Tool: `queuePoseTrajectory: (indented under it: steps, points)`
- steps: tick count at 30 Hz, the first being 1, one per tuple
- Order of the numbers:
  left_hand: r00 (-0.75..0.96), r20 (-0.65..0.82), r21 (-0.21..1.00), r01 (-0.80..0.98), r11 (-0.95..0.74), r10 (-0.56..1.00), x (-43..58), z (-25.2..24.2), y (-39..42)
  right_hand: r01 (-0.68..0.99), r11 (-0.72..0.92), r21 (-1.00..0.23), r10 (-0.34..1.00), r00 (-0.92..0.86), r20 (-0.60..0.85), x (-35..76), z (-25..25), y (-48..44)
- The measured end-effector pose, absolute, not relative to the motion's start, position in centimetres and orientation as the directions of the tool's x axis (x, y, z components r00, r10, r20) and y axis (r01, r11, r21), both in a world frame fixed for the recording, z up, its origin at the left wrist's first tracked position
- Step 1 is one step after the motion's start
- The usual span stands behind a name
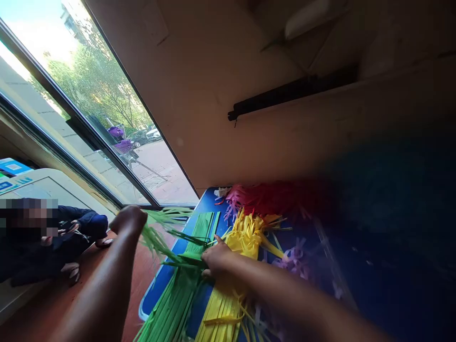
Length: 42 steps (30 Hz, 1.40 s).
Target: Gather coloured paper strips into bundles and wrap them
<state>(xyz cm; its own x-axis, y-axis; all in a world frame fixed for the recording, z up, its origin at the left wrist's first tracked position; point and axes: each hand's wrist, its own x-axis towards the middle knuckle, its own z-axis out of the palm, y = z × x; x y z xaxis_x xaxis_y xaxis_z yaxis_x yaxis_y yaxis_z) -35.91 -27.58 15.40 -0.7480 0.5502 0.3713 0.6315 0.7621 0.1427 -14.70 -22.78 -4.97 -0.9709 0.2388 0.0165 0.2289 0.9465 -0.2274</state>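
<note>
My left hand [128, 219] is closed in a fist on a bunch of green paper strips [162, 237], lifted off the blue table [156, 285] at its left edge. My right hand [215, 258] presses down on the green strips lying on the table [178, 299], fingers curled, index finger pointing ahead. Yellow strips [245, 235] lie just right of that hand. Red and pink strips [270, 197] are piled at the far end, and pale purple strips [295, 259] lie to the right.
Another person in dark clothes [46, 242] sits low at the left on the reddish floor [53, 299]. A large window [89, 118] fills the left, with a beige wall [231, 71] and a black bar [292, 92] behind the table.
</note>
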Motion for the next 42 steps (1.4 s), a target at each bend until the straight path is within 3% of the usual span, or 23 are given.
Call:
queuePoseTrajectory:
  steps: [3, 7, 10, 12, 13, 15, 17, 19, 23, 28, 33, 36, 42]
  points:
    - [-0.739, 0.485, 0.095, 0.576, 0.812, 0.467, -35.0, 20.4, -27.4, 0.232, 0.944, -0.233, 0.240, -0.971, 0.004, -14.8, -4.8, -22.8]
    - [-0.538, 0.697, -0.038, 0.633, 0.773, 0.475, -30.6, 25.3, -26.5, 0.221, 0.947, -0.235, 0.230, -0.973, 0.008, -14.8, -4.1, -22.5]
    - [-0.264, 0.751, -0.277, 0.706, 0.652, 0.605, -26.0, 26.8, -26.5, 0.170, 0.960, -0.223, 0.192, -0.978, 0.081, -13.6, -2.3, -22.4]
    - [-0.074, 0.709, -0.446, 0.724, 0.527, 0.701, -23.1, 26.4, -27.2, 0.158, 0.958, -0.238, 0.211, -0.953, 0.218, -11.8, -0.3, -23.2]
    - [-0.008, 0.677, -0.501, 0.728, 0.469, 0.736, -21.7, 25.9, -27.7, 0.172, 0.940, -0.293, 0.262, -0.917, 0.301, -10.8, 0.9, -23.9]
    - [0.090, 0.621, -0.572, 0.731, 0.372, 0.779, -19.2, 24.1, -28.8, 0.153, 0.830, -0.536, 0.416, -0.811, 0.411, -8.4, 3.4, -25.8]
    - [0.150, 0.609, -0.598, 0.732, 0.327, 0.779, -16.9, 22.0, -30.1, -0.011, 0.601, -0.799, 0.519, -0.755, 0.401, -6.1, 5.7, -28.2]
    - [0.157, 0.641, -0.556, 0.769, 0.315, 0.751, -14.7, 19.9, -31.4, -0.160, 0.413, -0.896, 0.513, -0.772, 0.375, -4.1, 7.3, -30.2]
    - [0.046, 0.756, -0.316, 0.899, 0.303, 0.653, -10.5, 15.4, -34.6, -0.170, 0.346, -0.923, 0.493, -0.804, 0.333, -0.1, 7.4, -32.1]
    - [-0.137, 0.788, -0.031, 0.965, 0.262, 0.601, -5.2, 7.9, -38.6, -0.153, 0.022, -0.988, 0.682, -0.720, 0.127, 7.8, 3.2, -33.7]
    - [-0.086, 0.648, 0.101, 0.995, 0.026, 0.757, 0.4, 0.0, -40.4, -0.395, -0.182, -0.900, 0.757, -0.641, 0.128, 15.7, -1.0, -36.5]
    - [-0.022, 0.542, 0.152, 0.986, -0.072, 0.840, 3.8, -2.9, -40.6, -0.515, -0.207, -0.832, 0.858, -0.504, 0.099, 18.8, -2.5, -36.2]
    - [0.142, 0.547, 0.072, 0.974, -0.216, 0.825, 8.9, -5.3, -38.9, -0.660, -0.166, -0.733, 0.970, -0.243, -0.001, 24.9, -1.9, -33.2]
